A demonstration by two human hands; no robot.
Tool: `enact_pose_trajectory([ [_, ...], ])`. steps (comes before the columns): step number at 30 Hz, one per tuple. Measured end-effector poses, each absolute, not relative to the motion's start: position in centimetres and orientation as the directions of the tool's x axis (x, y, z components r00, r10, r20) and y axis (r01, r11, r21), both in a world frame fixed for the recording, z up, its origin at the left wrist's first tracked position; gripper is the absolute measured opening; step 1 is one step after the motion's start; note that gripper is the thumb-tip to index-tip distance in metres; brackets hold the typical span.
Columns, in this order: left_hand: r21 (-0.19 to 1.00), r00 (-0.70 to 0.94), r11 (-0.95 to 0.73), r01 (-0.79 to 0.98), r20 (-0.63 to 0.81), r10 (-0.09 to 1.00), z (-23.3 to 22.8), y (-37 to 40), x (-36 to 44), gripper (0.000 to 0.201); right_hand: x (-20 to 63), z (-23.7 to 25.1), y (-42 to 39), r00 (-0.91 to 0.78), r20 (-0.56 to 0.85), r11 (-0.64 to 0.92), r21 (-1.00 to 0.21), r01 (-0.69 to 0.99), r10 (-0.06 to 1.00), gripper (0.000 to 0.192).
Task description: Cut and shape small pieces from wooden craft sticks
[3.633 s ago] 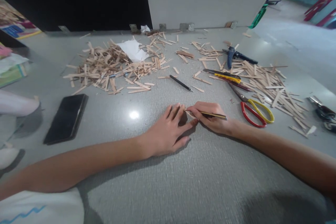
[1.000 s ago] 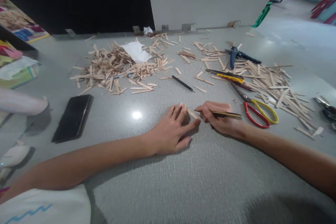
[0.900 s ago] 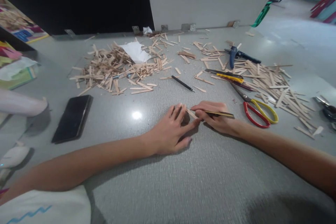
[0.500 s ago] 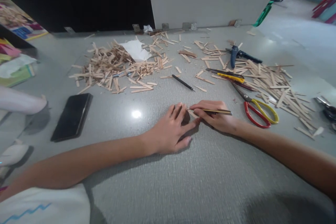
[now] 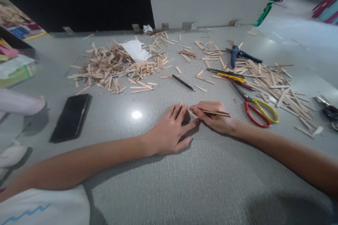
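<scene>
My left hand (image 5: 170, 130) lies palm down on the grey table, fingers spread, its fingertips resting on and beside a small piece of flat wooden stick (image 5: 194, 114). Much of that piece is hidden under the fingers. Just to the right, my right hand (image 5: 213, 117) is closed in a writing grip round a dark and gold pencil (image 5: 218, 113). The pencil's tip points left and meets the wooden piece between the two hands. Beyond the hands lies a thin black pen (image 5: 183, 82), touching neither hand.
A large heap of cut wooden sticks (image 5: 105, 65) lies back left, more sticks (image 5: 271, 77) at right. Scissors (image 5: 257, 112), a yellow-and-black cutter knife (image 5: 229, 75) and a blue-handled tool (image 5: 234, 56) lie right. A phone (image 5: 71, 117) rests left, near another person's arm (image 5: 21, 102).
Both hands keep nearly the same place on the wooden piece. The rear end of the pencil has dipped slightly towards me; the whole view has shifted a little.
</scene>
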State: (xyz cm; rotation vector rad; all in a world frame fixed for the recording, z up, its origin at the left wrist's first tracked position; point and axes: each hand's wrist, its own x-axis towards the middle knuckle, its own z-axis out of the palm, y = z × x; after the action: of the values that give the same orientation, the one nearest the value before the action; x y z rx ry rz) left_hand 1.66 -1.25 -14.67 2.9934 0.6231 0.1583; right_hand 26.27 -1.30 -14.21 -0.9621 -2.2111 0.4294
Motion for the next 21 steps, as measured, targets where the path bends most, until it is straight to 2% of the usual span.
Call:
enact_pose_trajectory([
  [4, 0.114, 0.912, -0.914, 0.39, 0.091, 0.4, -14.74, -1.26, 1.72, 0.069, 26.09, -14.37, -1.29, -0.487, 0.456, 0.667, -0.507, 0.546, 0.745, 0.041],
  [14, 0.119, 0.908, -0.907, 0.404, 0.069, 0.413, -14.5, -1.21, 1.72, 0.068, 26.36, -14.12, -1.36, -0.555, 0.464, 0.721, -0.503, 0.477, 0.691, 0.032],
  [21, 0.117, 0.907, -0.905, 0.408, 0.063, 0.417, -14.68, -1.21, 1.7, 0.065, 26.34, -14.05, -1.15, -0.518, 0.477, 0.701, -0.542, 0.463, 0.71, 0.029],
])
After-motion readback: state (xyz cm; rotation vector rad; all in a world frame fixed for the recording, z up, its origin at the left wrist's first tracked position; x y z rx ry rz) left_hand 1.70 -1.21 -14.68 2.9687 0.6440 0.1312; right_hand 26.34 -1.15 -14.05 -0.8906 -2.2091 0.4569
